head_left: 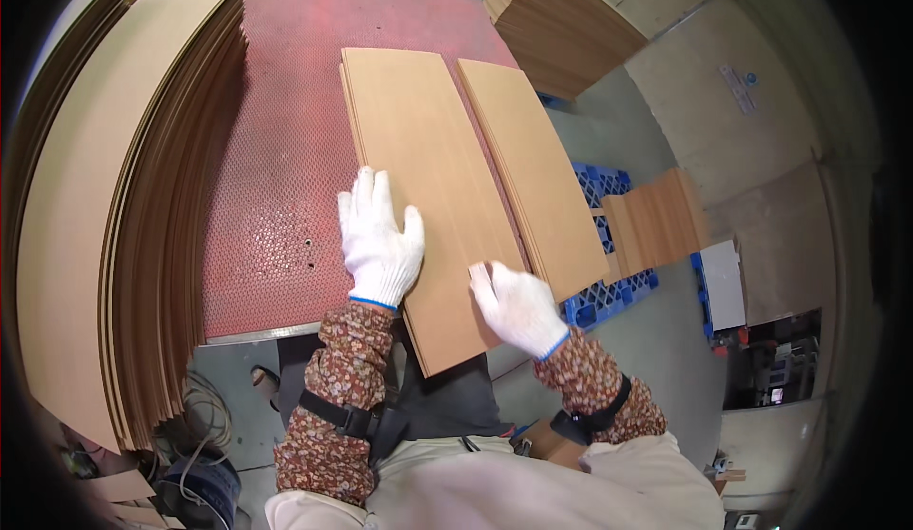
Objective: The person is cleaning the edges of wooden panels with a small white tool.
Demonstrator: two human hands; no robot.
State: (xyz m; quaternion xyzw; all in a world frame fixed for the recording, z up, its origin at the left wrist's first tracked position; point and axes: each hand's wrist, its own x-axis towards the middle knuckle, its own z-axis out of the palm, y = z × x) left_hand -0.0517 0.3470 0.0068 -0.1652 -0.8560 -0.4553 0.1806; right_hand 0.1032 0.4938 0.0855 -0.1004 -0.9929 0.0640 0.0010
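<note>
A short stack of long brown cardboard sheets lies in front of me, its near end jutting past the table edge. My left hand, in a white knit glove, rests flat along the stack's left edge with its fingers stretched out. My right hand, also gloved, is closed at the stack's right edge near the close end, thumb on top and the other fingers curled and partly hidden. Beside this stack, to the right, lies a second narrow cardboard stack, separated by a thin gap.
Beneath the sheets is a red textured table with a metal front edge. Tall cardboard stacks stand at the left. Blue pallets sit on the floor to the right, with more cardboard. A coiled hose and a bucket are lower left.
</note>
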